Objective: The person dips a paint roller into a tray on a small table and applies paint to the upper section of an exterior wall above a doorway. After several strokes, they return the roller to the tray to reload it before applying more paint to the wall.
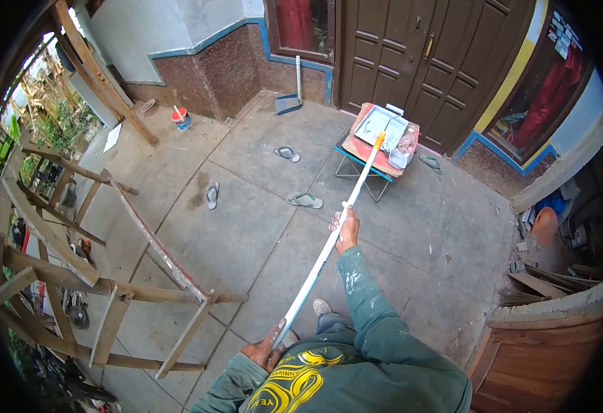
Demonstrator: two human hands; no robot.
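Observation:
A long white pole (322, 265) slants across the middle, from my waist up to the small table. My right hand (346, 229) is wrapped round it near mid-length. Close to my body, my left hand (267, 350) grips the pole's lower end. The orange tip (380, 140) of the pole is over a white paint tray (376, 126); whether the two touch is unclear. The tray lies on a small red-topped folding table (354, 146), beside a clear plastic container (402, 157) with a crumpled item.
A wooden frame (115, 292) stands at the left. Sandals (305, 200) are scattered over the concrete floor. A dustpan (288, 104) and a red-blue bucket (181, 121) are near the wall. Brown double doors (411, 62) rise behind the table. Boards (539, 283) lie at the right.

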